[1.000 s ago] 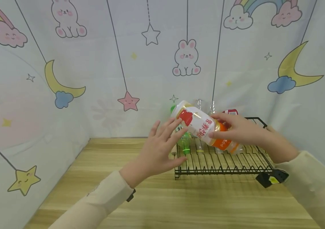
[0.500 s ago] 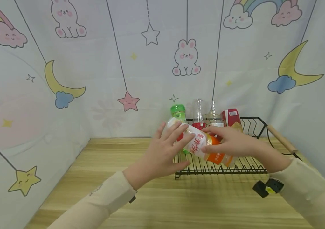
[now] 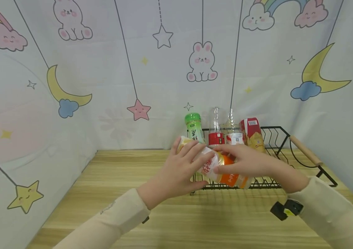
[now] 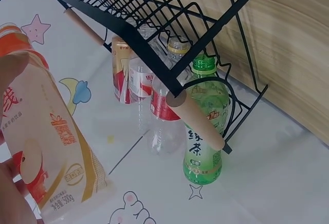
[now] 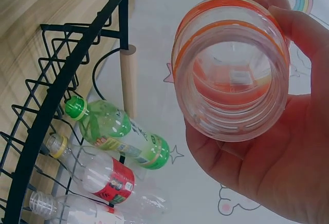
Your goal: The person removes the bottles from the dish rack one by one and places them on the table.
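Note:
My right hand (image 3: 248, 159) grips a white-and-orange drink bottle (image 3: 208, 168), thumb on its near side and fingers behind. The bottle is tilted over the front of the rack, its base toward the left and its mouth toward the lower right. In the right wrist view that mouth (image 5: 234, 131) is uncapped and the clear inside shows. My left hand (image 3: 174, 169) lies over the base end, fingers spread and fairly straight across the label, thumb apart below. A black wire rack (image 3: 307, 148) with wooden handles stands behind on the table.
In the rack lean a green tea bottle (image 3: 193, 124), a clear red-labelled bottle (image 3: 216, 138), a clear white-labelled bottle (image 3: 235, 138) and a red-and-gold container (image 3: 252, 133). A patterned cloth wall (image 3: 164, 79) rises behind the wooden table (image 3: 176, 221).
The white-and-orange bottle and my right hand have come down and left, nearer the rack's front edge. The left hand's fingers now cover more of the bottle, and the rack's contents show more.

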Demonstrator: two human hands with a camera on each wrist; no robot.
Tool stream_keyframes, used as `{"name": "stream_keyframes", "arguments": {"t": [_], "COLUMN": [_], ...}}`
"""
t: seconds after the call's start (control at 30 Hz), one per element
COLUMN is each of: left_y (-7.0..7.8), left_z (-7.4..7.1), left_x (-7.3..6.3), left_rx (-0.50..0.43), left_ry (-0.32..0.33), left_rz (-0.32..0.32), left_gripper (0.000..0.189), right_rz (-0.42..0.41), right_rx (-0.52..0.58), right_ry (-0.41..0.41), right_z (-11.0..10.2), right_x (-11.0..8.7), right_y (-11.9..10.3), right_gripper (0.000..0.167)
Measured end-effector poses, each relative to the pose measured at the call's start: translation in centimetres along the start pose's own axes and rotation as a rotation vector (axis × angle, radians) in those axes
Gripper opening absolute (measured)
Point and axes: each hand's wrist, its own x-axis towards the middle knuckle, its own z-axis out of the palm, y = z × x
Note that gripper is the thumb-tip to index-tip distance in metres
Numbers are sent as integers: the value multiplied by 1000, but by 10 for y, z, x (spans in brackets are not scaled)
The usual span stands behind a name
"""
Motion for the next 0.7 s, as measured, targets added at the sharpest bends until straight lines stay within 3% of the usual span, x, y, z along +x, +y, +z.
{"name": "stream_keyframes", "arguments": {"t": [0.7], "left_y": [6], "left_z": [20], "left_x": [-8], "left_rx": [4], "left_ry": [39], "left_rz": [-39], "left_gripper": [80], "right_rz": [-58], "right_rx": [79], "right_ry": [-54], "right_z": [16], "right_x": [9], "right_y": [11], "right_gripper": [50]}}
